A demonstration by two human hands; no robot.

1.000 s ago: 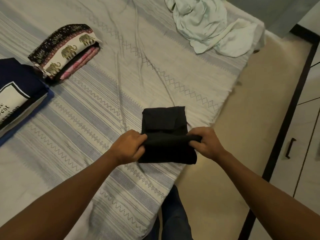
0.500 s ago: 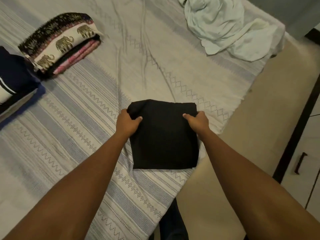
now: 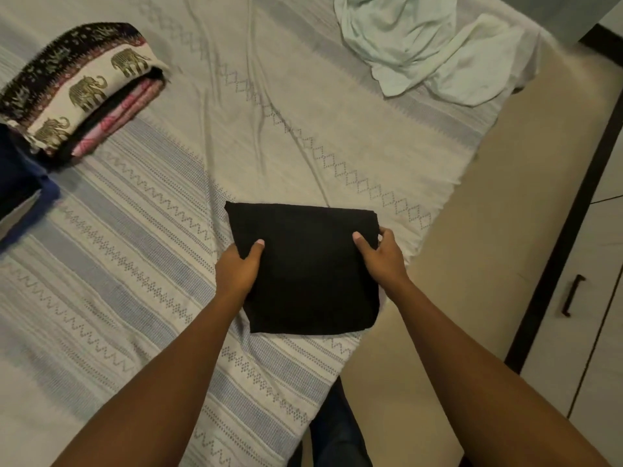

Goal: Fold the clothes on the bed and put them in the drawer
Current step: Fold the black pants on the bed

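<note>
The black garment (image 3: pixel 310 267) lies as a compact, roughly square folded packet at the near right edge of the bed (image 3: pixel 135 264), its near right corner overhanging the mattress edge slightly. This keeps it directly in front of the person and close to the storage unit on the right.

The left hand (image 3: pixel 237 267) grips the packet's left edge: the thumb (image 3: pixel 258 247) lies on top and the fingers are hidden, apparently tucked beneath. The right hand (image 3: pixel 381 257) pinches the right edge in the same way, thumb (image 3: pixel 359 239) on top and fingers curled round the side. A matched grip on opposite edges clamps the layers together, so the fold should hold when the packet is lifted or shifted.

Judgement: folding of this item appears complete; the grip suits a lift or a final squaring.

At the far left, a folded stack (image 3: pixel 84 92) topped with elephant-print cloth sits clear of the working area, with a navy item (image 3: pixel 17 176) just beside it at the left edge. At the far right, a pale green garment (image 3: pixel 421 45) lies crumpled and unfolded, so work is outstanding.

Right of the bed, across a strip of floor (image 3: pixel 472 230), stands a white cabinet front (image 3: pixel 590 332) with a dark handle (image 3: pixel 573 294). Whether it is the drawer cannot be told.
</note>
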